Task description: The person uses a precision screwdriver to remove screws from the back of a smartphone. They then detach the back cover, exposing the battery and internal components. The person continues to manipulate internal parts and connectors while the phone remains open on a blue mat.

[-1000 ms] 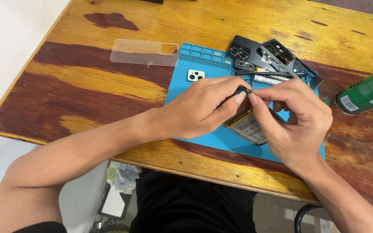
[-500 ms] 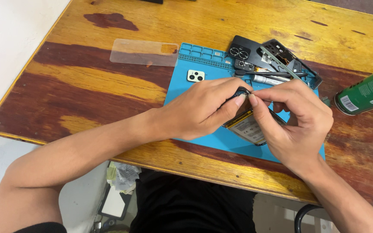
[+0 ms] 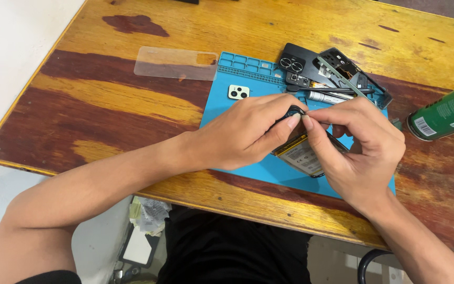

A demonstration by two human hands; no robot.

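Both hands meet over a blue work mat [image 3: 227, 100] on a wooden table [image 3: 132, 100]. My left hand [image 3: 248, 131] pinches a small black part [image 3: 293, 111] between thumb and forefinger. My right hand [image 3: 358, 152] pinches at the same spot, fingertip to fingertip with the left. Under the hands lies an opened phone with its pale battery [image 3: 301, 155] showing. What the right fingers hold is too small to tell.
A white camera cover [image 3: 238, 92] lies on the mat. Black phone parts and a frame [image 3: 342, 71] are piled at the mat's far right with a metal tool [image 3: 324, 97]. A clear phone case [image 3: 177, 63] lies to the left. A green can [image 3: 445, 113] lies at the right.
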